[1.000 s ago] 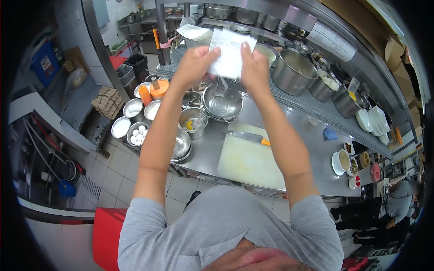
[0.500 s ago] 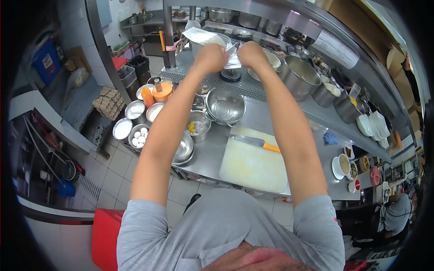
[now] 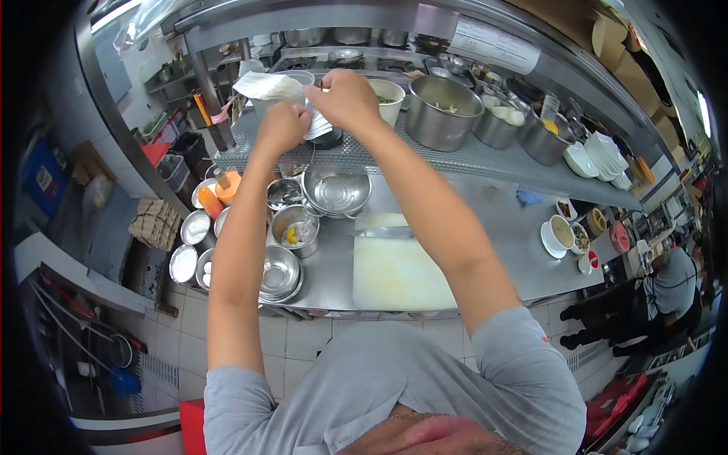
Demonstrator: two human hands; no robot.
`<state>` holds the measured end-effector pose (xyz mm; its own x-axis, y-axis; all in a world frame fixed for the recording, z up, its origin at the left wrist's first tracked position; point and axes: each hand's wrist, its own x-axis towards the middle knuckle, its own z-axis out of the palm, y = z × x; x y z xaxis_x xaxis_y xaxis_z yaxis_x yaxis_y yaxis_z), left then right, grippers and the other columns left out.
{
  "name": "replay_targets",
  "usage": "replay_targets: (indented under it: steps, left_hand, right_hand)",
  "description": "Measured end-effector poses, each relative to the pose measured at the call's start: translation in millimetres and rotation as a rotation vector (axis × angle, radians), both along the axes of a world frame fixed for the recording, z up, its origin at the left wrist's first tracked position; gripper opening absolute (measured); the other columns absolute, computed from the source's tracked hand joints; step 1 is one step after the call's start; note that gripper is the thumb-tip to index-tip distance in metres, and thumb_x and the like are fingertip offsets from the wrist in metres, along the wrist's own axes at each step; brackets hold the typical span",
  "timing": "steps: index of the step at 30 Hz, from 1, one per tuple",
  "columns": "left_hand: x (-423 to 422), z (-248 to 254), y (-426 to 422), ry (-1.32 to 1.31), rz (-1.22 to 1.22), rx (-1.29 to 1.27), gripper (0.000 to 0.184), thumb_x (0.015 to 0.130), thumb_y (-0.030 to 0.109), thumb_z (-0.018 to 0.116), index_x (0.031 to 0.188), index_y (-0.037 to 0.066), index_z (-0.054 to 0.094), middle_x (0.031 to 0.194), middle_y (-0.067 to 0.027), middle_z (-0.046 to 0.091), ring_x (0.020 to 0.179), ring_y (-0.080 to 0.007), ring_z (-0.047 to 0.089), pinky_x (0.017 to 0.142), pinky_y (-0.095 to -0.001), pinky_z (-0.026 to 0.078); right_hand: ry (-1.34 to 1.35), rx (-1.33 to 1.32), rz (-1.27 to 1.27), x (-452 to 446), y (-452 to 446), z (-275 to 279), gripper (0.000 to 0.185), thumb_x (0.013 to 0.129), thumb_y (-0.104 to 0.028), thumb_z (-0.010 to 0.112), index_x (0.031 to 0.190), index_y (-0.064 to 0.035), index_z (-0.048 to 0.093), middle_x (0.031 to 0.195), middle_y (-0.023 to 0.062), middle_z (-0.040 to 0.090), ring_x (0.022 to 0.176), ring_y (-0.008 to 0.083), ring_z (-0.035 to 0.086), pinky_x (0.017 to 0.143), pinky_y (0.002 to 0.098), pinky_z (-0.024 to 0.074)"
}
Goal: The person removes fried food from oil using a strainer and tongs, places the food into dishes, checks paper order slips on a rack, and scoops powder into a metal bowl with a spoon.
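Note:
Both arms reach up to the mesh shelf. My left hand (image 3: 284, 129) is closed, at the lower left of a white paper slip (image 3: 317, 127) that hangs between the two hands. My right hand (image 3: 346, 98) is pinched around something dark and small at the slip's upper end; its fingertips are partly hidden. Just behind them, a tub (image 3: 267, 98) on the shelf carries a pile of white paper or napkins (image 3: 265, 85). A dark round object (image 3: 329, 139) sits below the slip. A white bucket with green contents (image 3: 390, 98) stands to the right.
Steel pots (image 3: 444, 114) line the shelf. On the counter are steel bowls (image 3: 337, 189), a white cutting board (image 3: 398, 273) with a knife (image 3: 385, 233), a blue cloth (image 3: 529, 198) and a soup bowl (image 3: 558, 233). Containers (image 3: 183, 264) stand at left. People in grey (image 3: 671, 284) are at far right.
The slip, earlier spread flat between both hands, is now bunched and hanging. My right hand has risen above my left. The view has turned, shifting the counter leftward.

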<state>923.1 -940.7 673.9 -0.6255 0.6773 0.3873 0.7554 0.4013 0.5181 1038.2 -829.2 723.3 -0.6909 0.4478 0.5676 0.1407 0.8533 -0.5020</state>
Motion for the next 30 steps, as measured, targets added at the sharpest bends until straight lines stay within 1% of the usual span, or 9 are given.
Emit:
replay_targets:
  steps: [1, 4, 7, 12, 18, 21, 25, 28, 30]
  left_hand:
    - [0, 0, -1, 0.004, 0.002, -0.005, 0.033, 0.091, 0.028, 0.055, 0.082, 0.002, 0.074, 0.061, -0.0150, 0.067, 0.062, -0.0282, 0.071, 0.071, -0.0411, 0.056]
    - [0, -2, -1, 0.011, 0.004, 0.010, 0.035, 0.091, 0.029, 0.055, 0.081, 0.000, 0.073, 0.060, -0.0153, 0.067, 0.061, -0.0275, 0.070, 0.069, -0.0403, 0.055]
    - [1, -2, -2, -0.019, 0.008, 0.088, 0.041, 0.092, 0.034, 0.056, 0.080, -0.001, 0.072, 0.059, -0.0150, 0.066, 0.059, -0.0267, 0.070, 0.065, -0.0397, 0.055]
    - [7, 8, -8, -0.128, 0.040, 0.203, 0.046, 0.093, 0.041, 0.060, 0.076, -0.001, 0.069, 0.058, -0.0131, 0.065, 0.054, -0.0247, 0.067, 0.060, -0.0378, 0.052]
    - [7, 3, -20, 0.004, 0.060, 0.188, 0.038, 0.092, 0.038, 0.063, 0.080, 0.003, 0.070, 0.057, -0.0091, 0.065, 0.056, -0.0235, 0.067, 0.060, -0.0359, 0.051]
    - [21, 10, -30, 0.008, 0.075, 0.223, 0.034, 0.091, 0.035, 0.065, 0.084, 0.002, 0.072, 0.062, -0.0095, 0.067, 0.059, -0.0234, 0.067, 0.061, -0.0349, 0.051]
    - [37, 27, -31, 0.056, -0.052, 0.431, 0.032, 0.090, 0.032, 0.067, 0.094, 0.001, 0.072, 0.072, -0.0112, 0.070, 0.066, -0.0199, 0.068, 0.063, -0.0348, 0.051]
    - [67, 60, -24, 0.056, -0.189, 0.517, 0.034, 0.091, 0.031, 0.068, 0.105, 0.000, 0.070, 0.084, -0.0110, 0.072, 0.075, -0.0155, 0.068, 0.068, -0.0322, 0.052]
    - [77, 75, -7, 0.120, -0.307, 0.581, 0.035, 0.094, 0.030, 0.067, 0.113, 0.000, 0.068, 0.092, -0.0089, 0.073, 0.081, -0.0110, 0.066, 0.072, -0.0270, 0.052]
  right_hand:
    - [-0.087, -0.026, 0.055, 0, -1, 1, 0.032, 0.088, -0.030, 0.060, 0.085, -0.0008, 0.072, 0.091, 0.0198, 0.071, 0.093, 0.0371, 0.069, 0.080, 0.0486, 0.0543]
    - [0.083, -0.005, 0.032, -14, 5, -12, 0.027, 0.084, -0.031, 0.066, 0.081, -0.0057, 0.074, 0.081, 0.0188, 0.070, 0.081, 0.0358, 0.069, 0.074, 0.0466, 0.0534]
    - [0.065, 0.107, -0.030, -14, 6, -7, 0.023, 0.086, -0.022, 0.063, 0.083, -0.0019, 0.073, 0.089, 0.0192, 0.072, 0.087, 0.0384, 0.069, 0.078, 0.0486, 0.0550]
    - [0.082, 0.115, -0.059, -22, 14, 12, 0.021, 0.085, -0.019, 0.062, 0.085, -0.0014, 0.073, 0.091, 0.0218, 0.071, 0.089, 0.0388, 0.069, 0.080, 0.0477, 0.0551]
    - [-0.034, 0.124, -0.090, -37, 23, 11, 0.019, 0.081, -0.014, 0.062, 0.090, -0.0020, 0.074, 0.096, 0.0217, 0.072, 0.092, 0.0370, 0.070, 0.082, 0.0468, 0.0552]
    - [-0.081, 0.146, -0.102, -38, 27, 5, 0.021, 0.081, -0.016, 0.063, 0.094, -0.0020, 0.074, 0.098, 0.0205, 0.072, 0.092, 0.0359, 0.071, 0.083, 0.0460, 0.0551]
    - [-0.015, 0.153, -0.135, -9, 17, 11, 0.028, 0.084, -0.025, 0.065, 0.097, -0.0018, 0.073, 0.099, 0.0210, 0.072, 0.091, 0.0366, 0.070, 0.084, 0.0452, 0.0550]
    - [0.283, 0.042, 0.013, 30, 23, 1, 0.033, 0.084, -0.029, 0.069, 0.102, -0.0005, 0.072, 0.101, 0.0215, 0.072, 0.087, 0.0329, 0.071, 0.081, 0.0420, 0.0556]
    - [0.352, -0.204, 0.109, 60, 35, -13, 0.036, 0.083, -0.026, 0.072, 0.107, 0.0015, 0.070, 0.102, 0.0199, 0.072, 0.084, 0.0282, 0.071, 0.077, 0.0383, 0.0559]
